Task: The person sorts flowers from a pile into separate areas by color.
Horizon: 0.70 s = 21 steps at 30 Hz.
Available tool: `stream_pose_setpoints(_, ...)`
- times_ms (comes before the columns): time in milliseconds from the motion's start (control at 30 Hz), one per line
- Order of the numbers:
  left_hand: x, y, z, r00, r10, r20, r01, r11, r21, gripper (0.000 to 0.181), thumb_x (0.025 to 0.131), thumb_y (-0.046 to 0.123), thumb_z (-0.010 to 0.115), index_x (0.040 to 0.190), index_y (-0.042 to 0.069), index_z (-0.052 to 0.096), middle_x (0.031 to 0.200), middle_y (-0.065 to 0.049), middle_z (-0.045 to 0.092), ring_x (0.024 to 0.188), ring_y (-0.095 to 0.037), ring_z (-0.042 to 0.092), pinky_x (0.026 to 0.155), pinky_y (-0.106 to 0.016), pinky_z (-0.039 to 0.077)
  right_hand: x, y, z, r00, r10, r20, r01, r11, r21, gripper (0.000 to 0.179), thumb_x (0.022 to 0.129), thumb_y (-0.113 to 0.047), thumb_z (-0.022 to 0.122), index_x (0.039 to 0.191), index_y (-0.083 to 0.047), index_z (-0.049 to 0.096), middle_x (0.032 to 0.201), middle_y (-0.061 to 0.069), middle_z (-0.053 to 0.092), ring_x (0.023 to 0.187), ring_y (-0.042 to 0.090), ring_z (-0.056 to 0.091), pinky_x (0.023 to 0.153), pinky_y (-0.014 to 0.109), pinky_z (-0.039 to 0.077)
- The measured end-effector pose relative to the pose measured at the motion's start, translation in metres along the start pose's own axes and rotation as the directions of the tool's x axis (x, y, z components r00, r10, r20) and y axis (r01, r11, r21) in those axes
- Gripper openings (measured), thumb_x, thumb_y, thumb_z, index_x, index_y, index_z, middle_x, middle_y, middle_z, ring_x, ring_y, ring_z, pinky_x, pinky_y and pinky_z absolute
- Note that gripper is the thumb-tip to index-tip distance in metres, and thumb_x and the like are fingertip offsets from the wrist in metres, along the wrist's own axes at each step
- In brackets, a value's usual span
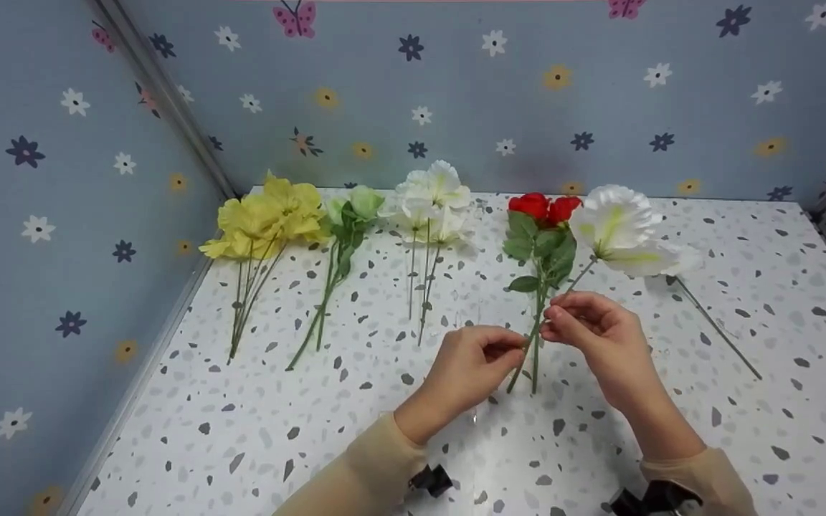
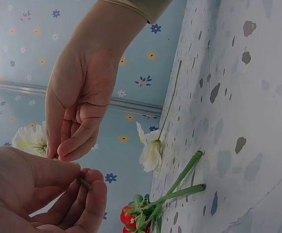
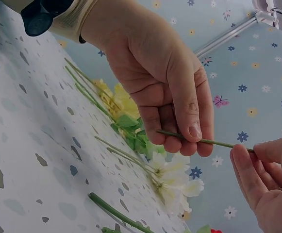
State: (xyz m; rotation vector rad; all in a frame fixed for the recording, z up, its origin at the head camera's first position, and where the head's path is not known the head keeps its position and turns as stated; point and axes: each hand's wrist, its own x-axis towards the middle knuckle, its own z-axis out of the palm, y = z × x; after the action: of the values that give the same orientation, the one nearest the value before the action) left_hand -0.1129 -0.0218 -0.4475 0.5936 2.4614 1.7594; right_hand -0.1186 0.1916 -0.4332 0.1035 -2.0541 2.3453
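Note:
A white artificial flower [image 1: 617, 222] with a yellow-green centre is raised over the table on a thin stem. My right hand [image 1: 603, 337] pinches that stem below the bloom. Lower down, my left hand [image 1: 474, 358] pinches the same stem [image 3: 218, 143] near its end, between thumb and fingers. Beneath the hands lie red roses [image 1: 542, 208] with green leaves and crossed green stems [image 2: 179, 179]. Beside them, to the right, another white flower [image 2: 150, 153] lies on the table, its bloom partly hidden by the raised one in the head view.
Yellow flowers [image 1: 269, 215] lie at the far left of the speckled table [image 1: 312, 444]. Right of them are pale green flowers [image 1: 363, 204] with leaves, then white flowers [image 1: 434, 193]. A blue patterned wall [image 1: 456, 86] stands behind, with another panel [image 1: 62, 251] at left.

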Motion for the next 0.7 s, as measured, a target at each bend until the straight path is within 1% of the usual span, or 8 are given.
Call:
stream_pose_setpoints(200, 0.002, -0.002, -0.001, 1.0, 0.01, 0.009, -0.01, 1.0, -0.026, 0.014, 0.098, 0.001, 0.079, 0.111, 0.002, 0.084, 0.101, -0.007, 0.083, 0.084, -0.004, 0.075, 0.078, -0.023, 0.062, 0.0, -0.001, 0.0, 1.0, -0.002, 0.002, 0.002, 1.0, -0.01, 0.023, 0.102, 0.012, 0.067, 0.124, 0.021, 0.064, 0.105, 0.019, 0.075, 0.089, 0.021, 0.079, 0.087, 0.037, 0.066)
stream_pose_setpoints(267, 0.004, -0.002, -0.004, 1.0, 0.017, 0.001, -0.017, 1.0, -0.02, 0.014, 0.098, 0.0, 0.08, 0.111, 0.001, 0.084, 0.101, -0.007, 0.083, 0.083, -0.006, 0.076, 0.078, -0.023, 0.062, 0.001, -0.002, -0.002, 1.0, -0.007, 0.009, 0.007, 0.999, -0.034, 0.025, 0.102, 0.01, 0.069, 0.125, 0.02, 0.065, 0.107, 0.019, 0.076, 0.091, 0.021, 0.079, 0.088, 0.037, 0.065)
stream_pose_setpoints(367, 0.007, -0.003, -0.012, 0.999, 0.025, -0.032, -0.025, 1.0, -0.011, 0.014, 0.098, -0.001, 0.079, 0.111, 0.001, 0.083, 0.099, -0.008, 0.083, 0.084, -0.013, 0.077, 0.077, -0.024, 0.062, 0.002, -0.006, -0.009, 1.0, -0.013, 0.029, 0.015, 0.996, -0.092, 0.026, 0.104, 0.005, 0.07, 0.128, 0.015, 0.068, 0.112, 0.021, 0.076, 0.095, 0.024, 0.08, 0.091, 0.037, 0.065)
stream_pose_setpoints(467, 0.012, -0.006, -0.025, 0.997, 0.019, -0.081, -0.021, 1.0, -0.022, 0.015, 0.098, -0.002, 0.078, 0.113, -0.002, 0.082, 0.099, -0.011, 0.082, 0.085, -0.023, 0.078, 0.077, -0.026, 0.063, 0.006, -0.012, -0.021, 0.999, -0.009, 0.037, 0.015, 0.984, -0.179, 0.026, 0.105, -0.004, 0.073, 0.128, 0.01, 0.07, 0.111, 0.019, 0.077, 0.096, 0.024, 0.08, 0.091, 0.036, 0.065)
stream_pose_setpoints(533, 0.017, -0.01, -0.037, 0.991, 0.013, -0.13, -0.017, 0.999, -0.036, 0.016, 0.098, -0.003, 0.077, 0.114, -0.003, 0.081, 0.098, -0.014, 0.081, 0.084, -0.027, 0.078, 0.075, -0.026, 0.063, 0.009, -0.015, -0.033, 1.0, -0.001, 0.029, 0.008, 0.969, -0.249, 0.029, 0.106, -0.009, 0.073, 0.127, 0.01, 0.07, 0.108, 0.014, 0.077, 0.095, 0.023, 0.079, 0.089, 0.033, 0.065)
stream_pose_setpoints(600, 0.021, -0.016, -0.049, 0.982, 0.002, -0.189, -0.009, 0.999, -0.038, 0.016, 0.098, -0.003, 0.077, 0.114, -0.004, 0.081, 0.097, -0.016, 0.081, 0.083, -0.029, 0.078, 0.074, -0.027, 0.063, 0.013, -0.018, -0.047, 1.0, 0.013, 0.002, -0.011, 0.942, -0.336, 0.032, 0.107, -0.015, 0.074, 0.127, 0.009, 0.069, 0.105, 0.008, 0.078, 0.093, 0.019, 0.078, 0.083, 0.028, 0.064)
stream_pose_setpoints(667, 0.025, -0.023, -0.06, 0.967, -0.017, -0.253, 0.006, 0.999, -0.045, 0.016, 0.098, -0.002, 0.078, 0.113, -0.004, 0.081, 0.096, -0.016, 0.081, 0.083, -0.031, 0.077, 0.073, -0.027, 0.063, 0.016, -0.02, -0.063, 0.999, 0.028, -0.037, -0.042, 0.902, -0.43, 0.035, 0.107, -0.02, 0.074, 0.128, 0.008, 0.069, 0.104, 0.002, 0.077, 0.092, 0.015, 0.076, 0.081, 0.024, 0.063)
stream_pose_setpoints(700, 0.027, -0.027, -0.065, 0.959, -0.029, -0.283, 0.016, 0.999, -0.048, 0.015, 0.098, -0.001, 0.079, 0.112, -0.003, 0.082, 0.095, -0.015, 0.081, 0.082, -0.031, 0.077, 0.072, -0.027, 0.063, 0.017, -0.021, -0.072, 0.997, 0.037, -0.062, -0.062, 0.873, -0.483, 0.037, 0.108, -0.024, 0.073, 0.13, 0.006, 0.069, 0.105, 0.0, 0.076, 0.092, 0.013, 0.075, 0.08, 0.022, 0.061)
